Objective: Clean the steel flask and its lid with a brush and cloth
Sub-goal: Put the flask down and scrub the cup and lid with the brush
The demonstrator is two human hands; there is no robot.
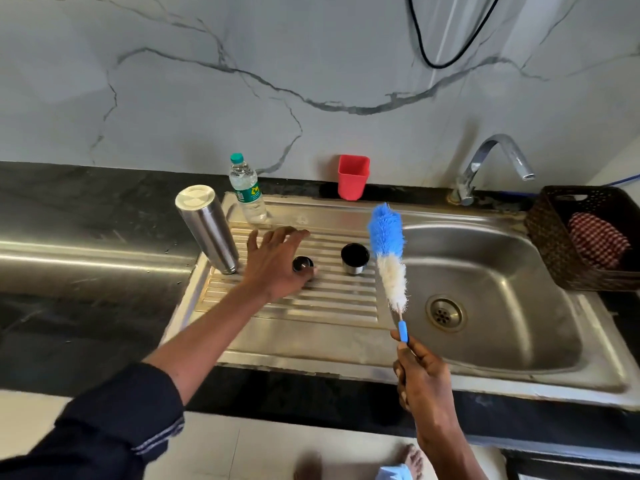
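Head view showed the steel flask [207,230] standing at the left edge of the drainboard [346,306], with the left hand [277,265] spread loose and grasping nothing beside it, thumb just by a small dark stopper [302,263]. A cup-shaped lid [355,259] stood mouth up nearby on the ridges. The right hand [420,372] clasped the handle of the blue-and-white brush [388,251], held up at the edge of the sink basin [502,271], while a checked cloth [597,240] lay in the basket [550,244] at the far right.

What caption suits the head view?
Left hand by a small lid on the drainboard, right hand holding a brush, flask nearby.
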